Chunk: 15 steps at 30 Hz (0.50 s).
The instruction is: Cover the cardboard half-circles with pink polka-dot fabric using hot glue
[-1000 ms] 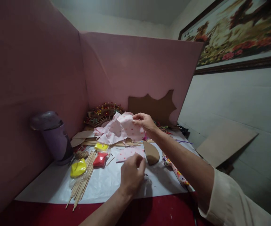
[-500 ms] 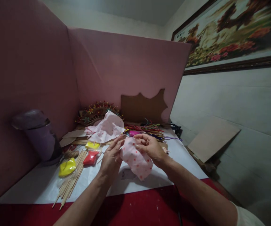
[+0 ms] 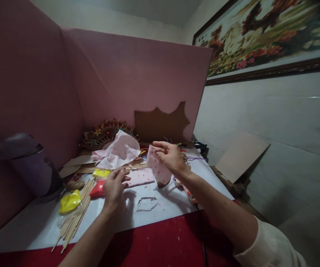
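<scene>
My right hand [image 3: 172,159] pinches the upper edge of a pink cloth piece with red dots [image 3: 158,168], which hangs above the white sheet. My left hand [image 3: 115,187] is to the left with its fingers apart and curved, nothing between them. Just beyond it a flat dotted pink strip [image 3: 141,177] lies on the white sheet. In front of the strip is a thin dark outline shape [image 3: 147,204]. A crumpled dotted cloth [image 3: 117,152] lies further back.
Wooden sticks [image 3: 78,217], a yellow packet [image 3: 70,202] and a red packet [image 3: 97,189] lie at left, near a purple lidded container [image 3: 35,167]. A decorated fan-like piece [image 3: 107,131] and cut brown cardboard [image 3: 161,124] stand behind. Colourful strands lie behind my right hand.
My left hand has let go of the dotted cloth and moved left. My right hand has lifted the cloth, uncovering the flat strip and the outline shape. The view has shifted slightly right.
</scene>
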{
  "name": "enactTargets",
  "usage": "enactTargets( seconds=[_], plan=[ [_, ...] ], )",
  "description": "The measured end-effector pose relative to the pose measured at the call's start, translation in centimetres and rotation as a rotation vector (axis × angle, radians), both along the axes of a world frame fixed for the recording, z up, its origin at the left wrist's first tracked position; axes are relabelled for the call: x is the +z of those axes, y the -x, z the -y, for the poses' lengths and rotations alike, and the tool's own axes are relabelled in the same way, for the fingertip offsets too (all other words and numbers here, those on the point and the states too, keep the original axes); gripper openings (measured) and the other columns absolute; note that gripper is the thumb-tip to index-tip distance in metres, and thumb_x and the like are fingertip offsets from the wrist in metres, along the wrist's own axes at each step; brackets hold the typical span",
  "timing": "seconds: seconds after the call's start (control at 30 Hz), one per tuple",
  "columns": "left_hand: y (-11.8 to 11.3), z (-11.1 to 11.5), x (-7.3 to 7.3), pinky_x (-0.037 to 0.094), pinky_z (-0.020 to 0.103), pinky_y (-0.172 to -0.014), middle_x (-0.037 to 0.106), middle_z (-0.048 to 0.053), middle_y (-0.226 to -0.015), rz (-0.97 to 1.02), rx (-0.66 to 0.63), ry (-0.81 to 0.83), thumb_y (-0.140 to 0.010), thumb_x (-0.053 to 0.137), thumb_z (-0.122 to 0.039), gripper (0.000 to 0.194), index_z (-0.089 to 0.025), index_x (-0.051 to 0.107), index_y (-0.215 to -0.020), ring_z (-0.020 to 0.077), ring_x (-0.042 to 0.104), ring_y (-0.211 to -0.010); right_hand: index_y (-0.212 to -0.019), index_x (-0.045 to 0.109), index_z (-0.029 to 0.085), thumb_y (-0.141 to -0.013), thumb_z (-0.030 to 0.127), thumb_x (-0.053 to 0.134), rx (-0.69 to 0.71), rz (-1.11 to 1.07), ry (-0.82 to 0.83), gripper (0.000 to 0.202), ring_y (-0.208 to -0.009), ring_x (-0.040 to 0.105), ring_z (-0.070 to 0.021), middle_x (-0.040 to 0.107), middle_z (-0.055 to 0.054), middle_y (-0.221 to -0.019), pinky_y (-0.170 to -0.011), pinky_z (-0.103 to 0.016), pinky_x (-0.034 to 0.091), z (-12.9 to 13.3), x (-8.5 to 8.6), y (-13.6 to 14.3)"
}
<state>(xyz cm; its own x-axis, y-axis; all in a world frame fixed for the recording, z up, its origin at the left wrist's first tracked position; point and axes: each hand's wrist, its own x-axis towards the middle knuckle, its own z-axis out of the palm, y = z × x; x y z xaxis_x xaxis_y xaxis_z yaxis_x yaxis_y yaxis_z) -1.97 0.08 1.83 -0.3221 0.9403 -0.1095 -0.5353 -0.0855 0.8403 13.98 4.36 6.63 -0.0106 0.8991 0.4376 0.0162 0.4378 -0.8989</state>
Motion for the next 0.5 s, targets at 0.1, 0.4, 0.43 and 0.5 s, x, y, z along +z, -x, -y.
enactTargets(
  seconds=[0.1, 0.4, 0.43, 0.5],
  plan=[
    [0.7, 0.0, 0.8, 0.041, 0.018, -0.045, 0.068, 0.005, -0.067, -0.026, -0.08, -0.051, -0.079, 0.059, -0.025, 0.016, -0.012, 0.065, -0.085, 0.011, 0.059, -0.051, -0.098, 0.068, 0.019, -0.073, 0.009, 0.062, -0.004, 0.089, -0.06, 0.028, -0.101, 0.064, -0.0198, 0.069, -0.007, -0.108, -0.095, -0.039, 0.046, 0.0, 0.1, 1.0],
    [-0.1, 1.4, 2.8, 0.053, 0.046, -0.077, 0.072, 0.013, -0.093, 0.386, -0.449, -0.158, -0.087, 0.044, -0.046, 0.042, -0.016, 0.062, -0.11, 0.0282, 0.067, -0.086, -0.122, 0.054, 0.016, -0.095, 0.029, 0.04, 0.257, 0.467, 0.111, 0.033, -0.087, 0.068, -0.0158, 0.067, -0.009, -0.111, -0.058, -0.024, 0.057, 2.4, 2.7, 4.1],
    [-0.2, 1.4, 2.7, 0.052, 0.046, -0.079, 0.072, 0.013, -0.09, 0.415, -0.437, -0.121, -0.087, 0.047, -0.039, 0.037, -0.014, 0.062, -0.11, 0.0282, 0.068, -0.086, -0.123, 0.052, 0.018, -0.098, 0.032, 0.031, 0.149, 0.591, 0.106, 0.036, -0.089, 0.067, -0.0142, 0.067, -0.008, -0.113, -0.059, -0.022, 0.055, 2.0, 3.1, 3.5],
    [-0.2, 1.1, 2.5, 0.052, 0.047, -0.081, 0.073, 0.014, -0.085, 0.428, -0.373, -0.02, -0.086, 0.05, -0.024, 0.03, -0.01, 0.061, -0.11, 0.0279, 0.069, -0.083, -0.119, 0.056, 0.021, -0.099, 0.032, 0.024, -0.11, 0.873, 0.11, 0.039, -0.092, 0.066, -0.0149, 0.067, -0.007, -0.111, -0.067, -0.024, 0.053, 0.7, 3.3, 1.7]
  ],
)
